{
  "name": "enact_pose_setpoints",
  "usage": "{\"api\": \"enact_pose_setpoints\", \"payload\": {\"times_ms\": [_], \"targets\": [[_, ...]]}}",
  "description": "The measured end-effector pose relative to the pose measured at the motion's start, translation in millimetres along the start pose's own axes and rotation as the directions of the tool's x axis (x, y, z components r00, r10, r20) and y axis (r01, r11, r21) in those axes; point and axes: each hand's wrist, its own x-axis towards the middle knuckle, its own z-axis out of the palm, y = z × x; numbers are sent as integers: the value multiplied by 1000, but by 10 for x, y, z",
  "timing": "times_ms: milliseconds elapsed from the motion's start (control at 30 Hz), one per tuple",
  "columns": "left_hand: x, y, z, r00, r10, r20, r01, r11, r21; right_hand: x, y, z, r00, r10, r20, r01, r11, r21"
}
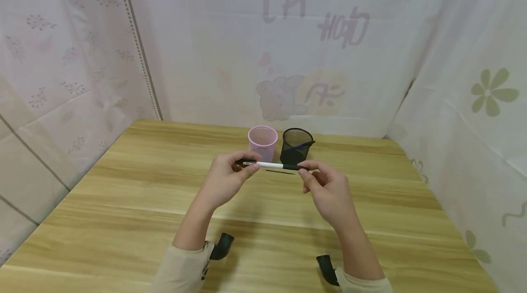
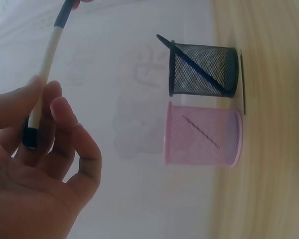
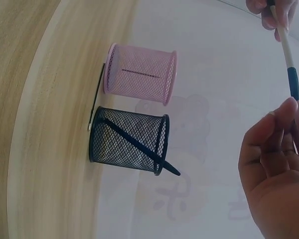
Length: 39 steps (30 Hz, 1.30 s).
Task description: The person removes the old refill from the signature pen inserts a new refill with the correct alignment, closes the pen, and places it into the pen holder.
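A white pen with black ends (image 1: 270, 165) is held level above the table, between both hands. My left hand (image 1: 228, 176) pinches its left end between thumb and fingers; the black tip of that end (image 2: 30, 137) shows past the thumb in the left wrist view. My right hand (image 1: 329, 190) pinches the black section (image 3: 293, 82) at the other end with thumb and forefinger. Behind the pen stand a pink mesh pen holder (image 1: 262, 136) and, to its right, a black mesh pen holder (image 1: 294, 153). A dark pen (image 3: 134, 142) leans inside the black one.
A thin dark stick (image 1: 281, 172) lies on the wood-grain table (image 1: 136, 192) before the holders. Another thin dark stick (image 3: 141, 73) shows at the pink holder. Patterned curtains (image 1: 206, 55) rise behind the table and at both sides. Black curved pieces (image 1: 222, 246) sit at both wrists.
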Motion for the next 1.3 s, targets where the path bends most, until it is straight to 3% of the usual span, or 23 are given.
{"api": "enact_pose_setpoints", "payload": {"times_ms": [233,467,667,967,1167,1300], "targets": [[-14,-45,-48,999,-39,-8,38,995,-90,-26,-14,-7,996,-7,-84,9,1000,23],[-25,-63,-70,994,-108,6,108,992,-65,-31,-17,-7,993,24,-115,-17,998,62],[-37,-68,-53,994,-103,22,105,989,-102,-31,-7,17,992,37,-123,-29,998,62],[-46,-37,-45,997,-72,-5,71,990,-120,-43,11,36,995,29,-95,-24,998,59],[-33,-53,-19,999,-28,-39,24,994,-109,-48,-9,52,992,128,-16,-127,989,76],[-34,-73,-27,998,-37,-54,31,994,-102,-34,-13,59,986,166,24,-167,982,88]]}}
